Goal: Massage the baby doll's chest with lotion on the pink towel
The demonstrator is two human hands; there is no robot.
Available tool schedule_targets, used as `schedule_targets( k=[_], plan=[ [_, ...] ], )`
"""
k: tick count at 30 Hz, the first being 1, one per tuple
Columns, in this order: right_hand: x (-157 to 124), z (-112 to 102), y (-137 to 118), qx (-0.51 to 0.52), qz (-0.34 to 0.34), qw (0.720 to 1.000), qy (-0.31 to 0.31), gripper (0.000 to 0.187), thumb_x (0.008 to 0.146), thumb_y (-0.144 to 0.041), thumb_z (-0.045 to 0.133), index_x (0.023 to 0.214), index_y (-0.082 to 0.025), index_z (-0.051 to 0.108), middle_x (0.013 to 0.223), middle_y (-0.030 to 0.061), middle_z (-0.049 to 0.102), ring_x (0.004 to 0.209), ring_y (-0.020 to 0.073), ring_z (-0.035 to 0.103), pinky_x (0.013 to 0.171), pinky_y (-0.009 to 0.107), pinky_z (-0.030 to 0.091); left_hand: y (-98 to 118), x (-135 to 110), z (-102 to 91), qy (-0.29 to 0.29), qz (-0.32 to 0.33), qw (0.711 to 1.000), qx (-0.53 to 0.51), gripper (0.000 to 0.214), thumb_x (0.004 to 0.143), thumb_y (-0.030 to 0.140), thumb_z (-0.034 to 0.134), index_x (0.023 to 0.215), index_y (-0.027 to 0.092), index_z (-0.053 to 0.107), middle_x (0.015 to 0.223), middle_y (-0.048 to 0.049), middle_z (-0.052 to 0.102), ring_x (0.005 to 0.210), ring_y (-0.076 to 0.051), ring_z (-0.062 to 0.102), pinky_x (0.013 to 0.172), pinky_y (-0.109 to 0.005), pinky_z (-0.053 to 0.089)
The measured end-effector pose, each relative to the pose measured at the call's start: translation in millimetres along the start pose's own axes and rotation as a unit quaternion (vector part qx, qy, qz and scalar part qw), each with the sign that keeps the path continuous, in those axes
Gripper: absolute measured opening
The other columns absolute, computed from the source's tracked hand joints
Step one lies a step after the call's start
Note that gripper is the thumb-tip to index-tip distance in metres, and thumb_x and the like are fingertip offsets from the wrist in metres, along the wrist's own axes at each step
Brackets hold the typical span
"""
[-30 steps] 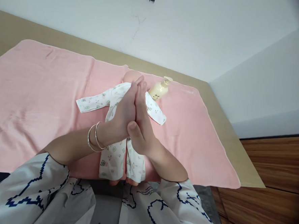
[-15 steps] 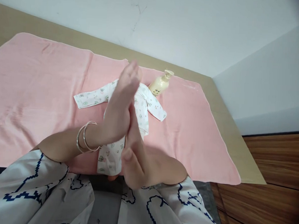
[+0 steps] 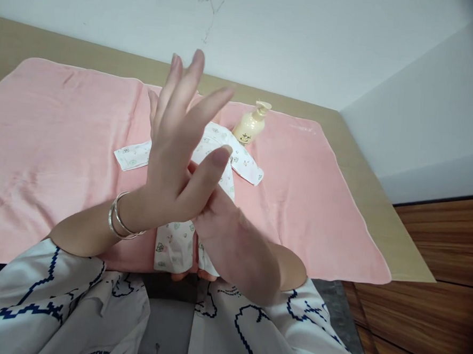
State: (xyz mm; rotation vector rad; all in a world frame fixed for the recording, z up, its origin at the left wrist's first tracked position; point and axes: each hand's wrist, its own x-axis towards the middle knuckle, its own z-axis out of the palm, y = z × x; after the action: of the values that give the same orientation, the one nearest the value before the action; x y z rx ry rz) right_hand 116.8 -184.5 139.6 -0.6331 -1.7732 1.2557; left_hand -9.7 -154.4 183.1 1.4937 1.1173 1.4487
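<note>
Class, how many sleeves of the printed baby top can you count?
2: one sleeve at picture left, partly hidden behind the left hand; another sleeve at picture right, by the pump bottle.

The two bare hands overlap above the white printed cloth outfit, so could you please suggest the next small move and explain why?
I would probably bring the bare left hand flat against the bare right hand: they cross above the white printed cloth outfit, the left fingers spread and the right ones largely hidden, while the cream pump bottle is apart from both.
</note>
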Motion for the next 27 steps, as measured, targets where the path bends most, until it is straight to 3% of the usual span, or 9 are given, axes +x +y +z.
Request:
schedule_targets(
  k=[3,6,9,11,13,16,19,22,27],
  plan=[
    [8,-7,-6,0.091,0.052,0.995,-0.010,0.060,0.097,-0.059,0.023,0.152,-0.041,0.039,0.151,-0.0092,0.055,0.150,0.0206,0.041,0.130,0.047,0.031,-10,10,1.5,-0.043,-0.019,0.998,-0.040,0.029,0.088,0.018,0.068,0.113,0.033,0.072,0.155,0.0083,0.048,0.159,-0.032,0.012,0.127,-0.054,0.025],
    [12,-17,-7,-0.027,0.052,0.996,0.067,0.064,0.095,-0.065,0.029,0.150,-0.036,0.045,0.145,-0.0043,0.061,0.153,0.0227,0.034,0.132,0.051,0.024,-36,29,3.8,-0.050,0.049,0.997,0.011,0.023,0.095,0.024,0.062,0.114,0.031,0.072,0.148,0.0052,0.056,0.156,-0.026,0.024,0.131,-0.048,0.012],
    [18,-29,2,-0.071,0.055,0.992,0.088,0.063,0.098,-0.064,0.023,0.151,-0.037,0.042,0.149,-0.0043,0.058,0.149,0.0239,0.041,0.127,0.054,0.033,-66,55,3.5,-0.026,0.088,0.993,0.069,0.025,0.101,0.028,0.052,0.114,0.026,0.072,0.137,-0.0007,0.065,0.149,-0.020,0.039,0.129,-0.037,0.015],
    [26,-37,16,-0.059,0.075,0.992,0.083,0.061,0.101,-0.058,0.012,0.153,-0.035,0.037,0.154,-0.0047,0.052,0.146,0.0228,0.047,0.121,0.054,0.042,-86,70,3.6,0.000,0.081,0.993,0.089,0.027,0.103,0.030,0.047,0.110,0.024,0.072,0.129,-0.0033,0.068,0.140,-0.020,0.049,0.124,-0.034,0.026],
    [40,-43,38,-0.074,0.089,0.988,0.106,0.060,0.103,-0.052,0.008,0.156,-0.031,0.030,0.159,-0.0015,0.045,0.146,0.0226,0.046,0.119,0.053,0.044,-105,82,5.8,0.036,0.025,0.996,0.083,0.023,0.101,0.031,0.050,0.097,0.023,0.071,0.117,-0.0035,0.071,0.126,-0.021,0.059,0.114,-0.032,0.038],
    [65,-44,79,-0.150,0.104,0.968,0.175,0.055,0.103,-0.042,0.027,0.155,-0.025,0.030,0.163,0.0025,0.038,0.152,0.0224,0.036,0.122,0.048,0.040,-134,91,12.5,0.066,-0.037,0.994,0.075,0.021,0.097,0.029,0.052,0.084,0.022,0.067,0.099,-0.0028,0.072,0.109,-0.020,0.064,0.101,-0.029,0.045],
    [81,-40,114,-0.227,0.134,0.942,0.205,0.054,0.095,-0.022,0.038,0.148,-0.021,0.043,0.161,0.0029,0.043,0.155,0.0193,0.028,0.128,0.045,0.030,-156,91,17.4,0.045,-0.044,0.995,0.081,0.019,0.095,0.027,0.049,0.086,0.023,0.065,0.101,-0.0038,0.070,0.107,-0.021,0.062,0.102,-0.031,0.044],
    [87,-45,131,-0.333,0.105,0.918,0.189,0.055,0.089,-0.009,0.036,0.140,-0.018,0.054,0.155,0.0046,0.051,0.154,0.0187,0.030,0.132,0.047,0.018,-174,90,17.2,0.009,-0.045,0.993,0.107,0.018,0.093,0.025,0.047,0.092,0.025,0.065,0.115,-0.0064,0.069,0.119,-0.023,0.055,0.115,-0.037,0.035],
    [94,-74,142,-0.448,0.069,0.888,0.079,0.046,0.092,-0.016,0.044,0.135,-0.019,0.060,0.155,0.0070,0.052,0.151,0.0238,0.037,0.129,0.052,0.019,-192,88,16.4,0.033,0.006,0.992,0.125,0.023,0.088,0.019,0.049,0.103,0.024,0.067,0.126,-0.0073,0.067,0.129,-0.021,0.052,0.122,-0.034,0.028]
  ],
)
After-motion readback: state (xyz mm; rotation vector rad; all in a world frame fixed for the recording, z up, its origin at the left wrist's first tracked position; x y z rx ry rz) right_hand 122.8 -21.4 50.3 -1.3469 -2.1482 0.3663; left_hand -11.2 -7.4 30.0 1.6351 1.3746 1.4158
